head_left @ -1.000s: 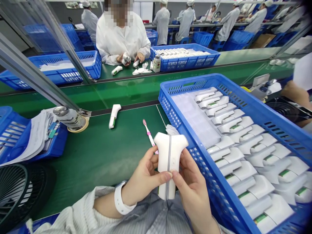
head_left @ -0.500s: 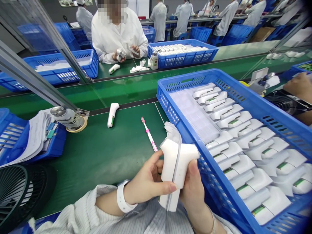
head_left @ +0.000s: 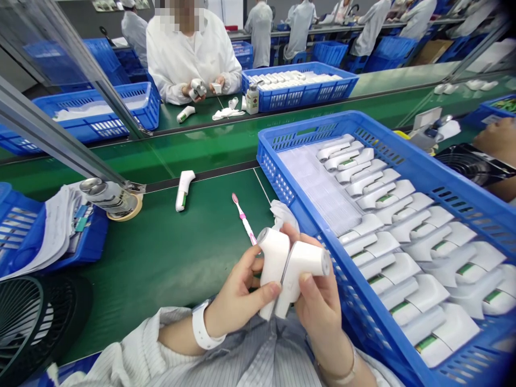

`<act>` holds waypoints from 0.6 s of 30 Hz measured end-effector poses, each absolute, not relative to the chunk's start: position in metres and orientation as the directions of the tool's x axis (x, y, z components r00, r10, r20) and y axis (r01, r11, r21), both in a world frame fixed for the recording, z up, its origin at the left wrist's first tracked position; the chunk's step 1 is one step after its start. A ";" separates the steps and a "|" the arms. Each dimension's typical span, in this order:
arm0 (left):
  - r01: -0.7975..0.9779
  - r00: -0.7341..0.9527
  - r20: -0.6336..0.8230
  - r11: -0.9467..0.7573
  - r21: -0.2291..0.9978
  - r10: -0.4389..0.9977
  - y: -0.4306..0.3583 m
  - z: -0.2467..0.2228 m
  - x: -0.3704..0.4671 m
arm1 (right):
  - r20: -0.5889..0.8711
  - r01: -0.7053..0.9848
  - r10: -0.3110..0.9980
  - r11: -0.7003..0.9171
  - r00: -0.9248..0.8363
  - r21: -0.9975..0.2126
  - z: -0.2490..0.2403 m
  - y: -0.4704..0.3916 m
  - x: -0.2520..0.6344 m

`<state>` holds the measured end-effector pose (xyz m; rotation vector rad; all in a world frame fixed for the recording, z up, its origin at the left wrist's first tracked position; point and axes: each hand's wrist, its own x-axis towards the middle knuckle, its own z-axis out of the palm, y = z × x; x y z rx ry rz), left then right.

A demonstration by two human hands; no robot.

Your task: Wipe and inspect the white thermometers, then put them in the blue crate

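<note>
Two white forehead thermometers are held side by side in front of me, their round ends pointing outward. My left hand grips the left thermometer, thumb across its handle. Around the right thermometer my right hand is closed, with the thumb on its front. The two bodies lie close together, tilted slightly apart. Just beyond them is a crumpled white cloth. A pink and white toothbrush rests on the green mat, and another thermometer lies farther left.
At right, a big blue crate holds rows of thermometers and a stack of clear plastic pieces. On the left are a metal can, a blue bin with papers and a fan. A co-worker sits opposite.
Both thermometers have tipped so their round ends now face me, and their tops have spread apart. My right fingers now show behind the tops. The opposite co-worker's hands have moved slightly.
</note>
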<state>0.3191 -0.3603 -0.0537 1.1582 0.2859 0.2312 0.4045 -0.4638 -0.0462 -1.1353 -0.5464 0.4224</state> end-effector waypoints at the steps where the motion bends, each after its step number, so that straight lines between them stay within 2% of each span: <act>1: -0.035 0.906 -0.087 0.278 0.960 0.414 -0.360 -0.055 0.318 | 0.228 0.017 0.522 0.378 0.822 -0.925 -0.045 -0.464 0.403; 3: -0.017 0.839 -0.026 0.074 0.997 0.543 -0.358 -0.057 0.317 | 0.277 0.105 0.461 0.365 0.843 -0.925 -0.044 -0.464 0.402; 4: -0.015 0.833 0.007 0.011 1.000 0.553 -0.358 -0.057 0.316 | 0.288 0.134 0.458 0.340 0.841 -0.931 -0.044 -0.464 0.401; 7: -0.063 0.880 0.085 -0.061 0.996 0.468 -0.357 -0.058 0.313 | 0.296 0.188 0.468 0.265 0.833 -0.946 -0.042 -0.464 0.402; 10: -0.102 0.879 0.152 -0.133 0.986 0.453 -0.359 -0.058 0.312 | 0.240 0.135 0.493 0.239 0.836 -0.962 -0.041 -0.462 0.402; 13: -0.104 0.865 0.161 -0.144 0.984 0.476 -0.360 -0.058 0.312 | 0.177 0.071 0.512 0.218 0.841 -0.973 -0.041 -0.462 0.403; 18: -0.086 0.889 0.087 -0.024 0.996 0.450 -0.360 -0.055 0.315 | 0.177 0.109 0.494 0.162 0.851 -0.981 -0.040 -0.463 0.405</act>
